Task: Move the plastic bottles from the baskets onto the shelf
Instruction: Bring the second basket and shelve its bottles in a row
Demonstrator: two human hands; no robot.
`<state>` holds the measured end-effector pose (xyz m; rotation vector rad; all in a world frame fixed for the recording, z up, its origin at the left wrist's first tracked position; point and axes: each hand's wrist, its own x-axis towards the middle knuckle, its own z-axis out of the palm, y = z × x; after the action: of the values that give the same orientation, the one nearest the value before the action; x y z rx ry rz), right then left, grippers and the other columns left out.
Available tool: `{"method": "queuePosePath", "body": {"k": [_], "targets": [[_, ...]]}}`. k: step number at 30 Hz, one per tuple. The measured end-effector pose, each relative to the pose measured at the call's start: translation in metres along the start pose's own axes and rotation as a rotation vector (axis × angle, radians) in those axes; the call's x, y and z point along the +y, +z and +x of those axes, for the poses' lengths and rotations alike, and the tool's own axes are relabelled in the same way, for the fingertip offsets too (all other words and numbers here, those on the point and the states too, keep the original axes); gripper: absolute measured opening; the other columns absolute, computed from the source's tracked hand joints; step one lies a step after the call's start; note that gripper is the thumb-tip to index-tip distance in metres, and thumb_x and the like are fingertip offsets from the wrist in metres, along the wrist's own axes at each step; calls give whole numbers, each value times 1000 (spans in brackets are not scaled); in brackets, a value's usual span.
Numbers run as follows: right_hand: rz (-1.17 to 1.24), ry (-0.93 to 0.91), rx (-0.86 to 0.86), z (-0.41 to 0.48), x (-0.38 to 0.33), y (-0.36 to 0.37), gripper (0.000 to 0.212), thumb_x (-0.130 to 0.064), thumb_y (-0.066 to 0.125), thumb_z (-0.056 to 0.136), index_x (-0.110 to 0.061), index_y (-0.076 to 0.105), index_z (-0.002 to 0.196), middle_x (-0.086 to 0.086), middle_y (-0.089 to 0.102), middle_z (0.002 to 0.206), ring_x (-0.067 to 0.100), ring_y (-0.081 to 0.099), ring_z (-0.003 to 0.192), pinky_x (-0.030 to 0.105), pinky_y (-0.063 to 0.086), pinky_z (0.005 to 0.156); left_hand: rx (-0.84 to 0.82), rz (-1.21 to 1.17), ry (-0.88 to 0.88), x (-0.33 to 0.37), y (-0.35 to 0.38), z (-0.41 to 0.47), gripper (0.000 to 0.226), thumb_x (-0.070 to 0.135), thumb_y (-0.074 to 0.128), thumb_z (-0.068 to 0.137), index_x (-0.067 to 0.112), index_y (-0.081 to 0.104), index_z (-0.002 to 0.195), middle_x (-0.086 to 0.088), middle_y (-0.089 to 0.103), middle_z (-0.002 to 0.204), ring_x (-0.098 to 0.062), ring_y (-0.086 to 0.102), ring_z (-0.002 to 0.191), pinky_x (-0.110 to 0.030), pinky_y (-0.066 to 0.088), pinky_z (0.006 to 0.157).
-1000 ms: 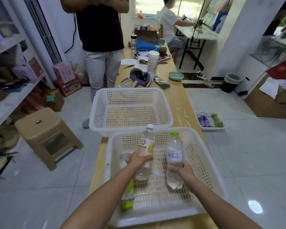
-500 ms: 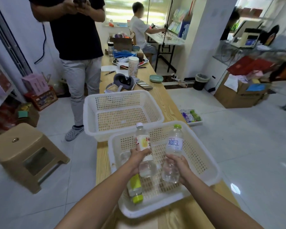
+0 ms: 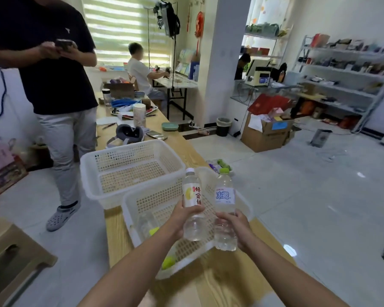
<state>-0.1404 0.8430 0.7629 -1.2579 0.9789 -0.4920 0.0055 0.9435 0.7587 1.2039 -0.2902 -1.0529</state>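
We held two upright bottles above the near basket [image 3: 127, 209]. Our left hand [image 3: 186, 214] wrapped the yellow-labelled bottle [image 3: 192, 196]; our right hand [image 3: 235, 227] gripped the blue-labelled bottle [image 3: 225, 196]. Reaching the far-right shelf [image 3: 341, 70], blurred here, probably needed firm, level grips.

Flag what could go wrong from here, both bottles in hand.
The left hand and right hand grip the white-capped yellow-label clear plastic bottle and green-capped blue-label clear plastic bottle side by side; they may knock and slip.
Both hands are full, and a brown cardboard box sits on the floor toward the white metal shelf: possible trip or bump.
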Motion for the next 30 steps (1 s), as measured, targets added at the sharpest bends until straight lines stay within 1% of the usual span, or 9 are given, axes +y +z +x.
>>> {"method": "queuePosePath", "body": {"k": [2,4,7,10,14,19,24,26,30], "targets": [[20,-21,56,-22,1,-22,33,-10,78,73,-7,59,100,13,72,94,28,71,79,52,57,79,-28,6,-17,-8,20,-17,53,3,79,69,0,58,117,-24,68,104,-38,67,92,-45,58,77],[61,-18,110,-48,5,-45,34,-8,77,73,-6,60,103,13,72,93,27,72,77,47,59,71,-63,-34,-44,-19,41,-35,38,-2,72,76,-1,60,112,-21,69,95,-31,68,78,-37,57,61],[111,-37,197,-92,13,-81,29,-8,75,76,-9,63,102,11,73,84,22,70,68,27,54,52,-97,-84,-105,-35,75,-63,31,-4,66,81,-3,58,111,-19,65,85,-28,64,65,-32,54,52],[168,-35,298,-138,25,-115,32,-7,74,75,-5,64,104,14,73,82,27,69,69,32,55,58,-161,-70,-150,-52,107,-86,33,-4,66,80,0,57,112,-17,64,81,-26,62,62,-32,53,51],[206,-38,433,-198,43,-155,30,-4,72,76,-1,64,104,11,72,75,24,68,65,31,56,61,-301,-15,-204,-73,152,-122,23,-4,62,84,2,55,105,-14,61,77,-23,61,57,-29,51,50],[268,-64,649,-263,60,-190,30,-4,73,75,-1,65,104,16,72,86,29,68,76,40,56,75,-470,103,-275,-103,199,-151,23,-2,65,82,4,54,102,-13,61,76,-23,60,56,-29,50,49],[379,-99,877,-315,79,-201,42,-11,80,68,2,65,106,17,73,88,27,68,75,36,55,73,-715,273,-307,-123,240,-174,22,2,66,82,2,59,103,-14,64,80,-25,61,63,-28,51,50],[398,-104,997,-338,85,-198,35,-12,77,73,-1,65,104,9,72,83,20,64,71,27,51,65,-825,343,-319,-131,251,-182,25,4,68,81,2,61,104,-14,66,83,-26,62,67,-30,51,55],[515,-151,1226,-386,106,-179,19,-14,74,78,-17,64,95,2,69,83,13,63,72,23,44,56,-1029,445,-404,-146,261,-207,20,7,67,81,3,63,100,-13,67,82,-27,62,71,-31,49,62]]}}
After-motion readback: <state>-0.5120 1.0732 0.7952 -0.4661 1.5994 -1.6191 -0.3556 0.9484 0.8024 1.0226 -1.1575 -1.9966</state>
